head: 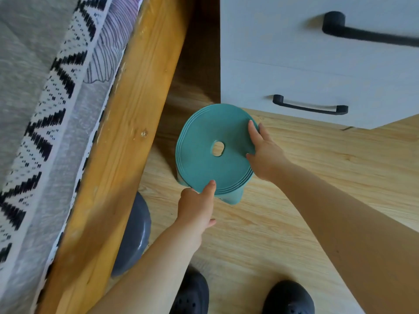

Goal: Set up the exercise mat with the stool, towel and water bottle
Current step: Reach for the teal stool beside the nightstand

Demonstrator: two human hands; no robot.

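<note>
Two bare hands grip one teal round stool (213, 152) at its seat rim. The left hand (196, 208) holds the near edge, thumb lying on the seat top and the other fingers curled beneath the rim; its forearm rises from the lower centre of the view. The right hand (264, 152) clasps the right edge, thumb and one finger pressed on the top surface, remaining fingers wrapped over the side; its arm extends from the lower right. The seat has one central hole and tilts slightly. The stool stands on light wood-grain floor (283, 223), in the gap between a wooden bed frame (127, 132) on the left and a white drawer unit (317, 69) with two black handles behind. Open floor lies toward the wearer, where two dark shoes (288, 298) stand. One grey rounded object (133, 236) sits partly under the bed frame.
</note>
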